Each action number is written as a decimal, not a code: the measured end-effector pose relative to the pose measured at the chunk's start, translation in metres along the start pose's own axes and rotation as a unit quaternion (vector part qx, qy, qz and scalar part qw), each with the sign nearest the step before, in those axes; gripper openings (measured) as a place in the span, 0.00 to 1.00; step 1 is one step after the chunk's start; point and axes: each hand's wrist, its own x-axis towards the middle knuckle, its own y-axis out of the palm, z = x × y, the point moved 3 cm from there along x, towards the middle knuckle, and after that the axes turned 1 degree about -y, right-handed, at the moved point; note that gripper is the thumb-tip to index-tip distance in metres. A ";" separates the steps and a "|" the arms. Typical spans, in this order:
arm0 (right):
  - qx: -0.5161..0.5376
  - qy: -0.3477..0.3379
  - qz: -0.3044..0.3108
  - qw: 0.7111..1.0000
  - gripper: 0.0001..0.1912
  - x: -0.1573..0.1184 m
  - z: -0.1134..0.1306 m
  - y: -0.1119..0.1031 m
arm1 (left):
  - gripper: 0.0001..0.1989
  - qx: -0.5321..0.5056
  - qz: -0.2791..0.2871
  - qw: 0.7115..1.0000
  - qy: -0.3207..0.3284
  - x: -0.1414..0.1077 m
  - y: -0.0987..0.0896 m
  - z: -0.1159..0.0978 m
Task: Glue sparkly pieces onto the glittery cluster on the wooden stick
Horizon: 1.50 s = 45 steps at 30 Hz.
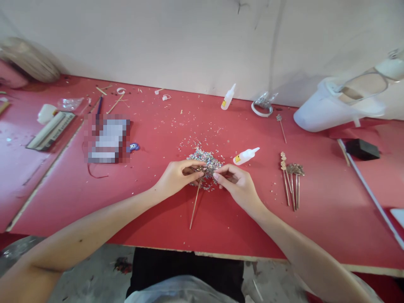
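Observation:
My left hand (181, 176) is closed, its fingertips pinching the upper end of a thin gold-coloured hair stick (195, 207). The stick's shaft slants down toward the table's front edge. Its head is partly covered by my fingers. Close by on the other side, my right hand (235, 180) has thumb and index finger pressed together at the stick's head; what lies between them is too small to make out. Behind and under both hands spreads a pile of tiny glittery, multicoloured chips (205, 156). A white glue bottle (244, 156) with a yellow label lies just beyond my right hand.
Finished-looking hair sticks (293, 181) lie to the right, with a single one (280, 126) farther back. Another glue bottle (227, 99) stands near the wall. A white plastic jug (318, 109), a black block (362, 149), a blurred phone-like object (109, 141) and a long box (50, 131) lie around.

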 end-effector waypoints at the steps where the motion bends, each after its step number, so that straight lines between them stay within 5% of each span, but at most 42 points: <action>1: -0.006 -0.004 0.000 1.000 0.08 0.000 -0.001 0.000 | 0.15 0.000 -0.001 1.000 -0.002 0.000 0.000 0.000; 45: -0.130 -0.065 -0.003 0.989 0.05 -0.003 0.004 0.001 | 0.14 0.083 -0.001 0.996 0.040 -0.001 0.001 -0.004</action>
